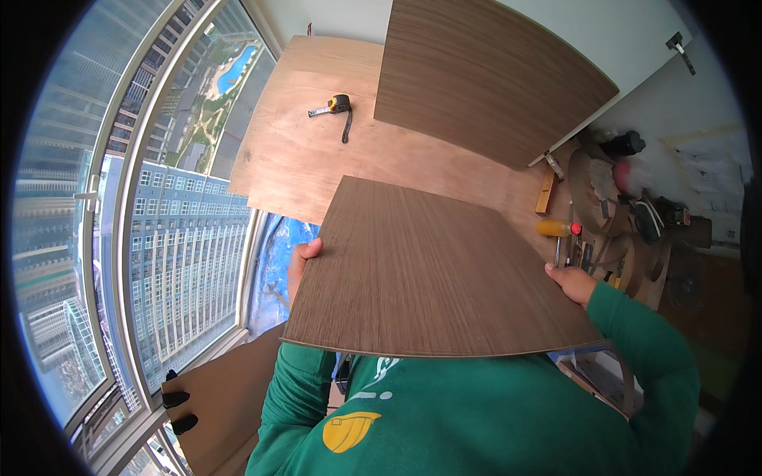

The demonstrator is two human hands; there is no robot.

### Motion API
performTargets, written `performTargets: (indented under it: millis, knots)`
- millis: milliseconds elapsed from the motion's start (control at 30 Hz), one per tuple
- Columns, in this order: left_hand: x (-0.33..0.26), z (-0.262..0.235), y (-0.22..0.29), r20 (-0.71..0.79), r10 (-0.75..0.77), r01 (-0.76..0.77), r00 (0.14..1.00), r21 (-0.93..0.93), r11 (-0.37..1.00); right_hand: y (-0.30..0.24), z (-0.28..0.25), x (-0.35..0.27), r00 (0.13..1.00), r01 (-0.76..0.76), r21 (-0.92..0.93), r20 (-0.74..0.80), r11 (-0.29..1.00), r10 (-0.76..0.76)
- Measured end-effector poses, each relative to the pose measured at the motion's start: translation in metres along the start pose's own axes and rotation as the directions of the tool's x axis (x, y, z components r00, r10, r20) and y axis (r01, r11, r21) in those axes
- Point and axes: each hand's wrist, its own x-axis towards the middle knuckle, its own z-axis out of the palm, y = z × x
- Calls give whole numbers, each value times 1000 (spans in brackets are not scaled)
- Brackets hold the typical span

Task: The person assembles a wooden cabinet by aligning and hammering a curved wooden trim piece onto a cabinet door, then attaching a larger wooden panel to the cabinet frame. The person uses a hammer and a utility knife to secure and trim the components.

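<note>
A brown wood-grain board [444,274] is held up before my chest, roughly level, its near edge close to my green shirt. My left hand [303,262] grips its left side, thumb on top and the other fingers hidden beneath. On the opposite edge my right hand [571,282] is closed the same way, its thumb over the rim. Beyond the board lies a plywood worktop [294,159]. A yellow and black tape measure [340,104] rests there, with a short length of blade out and a black strap.
A larger wood-grain panel [484,75] stands at the far side of the worktop. To the right are a yellow-handled screwdriver [556,228], a wooden block [545,193] and coiled edging strips [587,190]. Tall windows [182,214] line the left, above a brown sheet [226,401] and blue plastic [278,262].
</note>
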Motion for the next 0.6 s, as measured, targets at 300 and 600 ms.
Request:
performTargets:
  millis: [300,600]
  knots:
    - [-82,-25,49,-238,572,-452,785,411,792,-141,24,2,917,314,218,182,924,-355]
    - [-128,-83,110,-63,766,-543,640,668,509,-224,46,-28,818,445,315,237,839,-523]
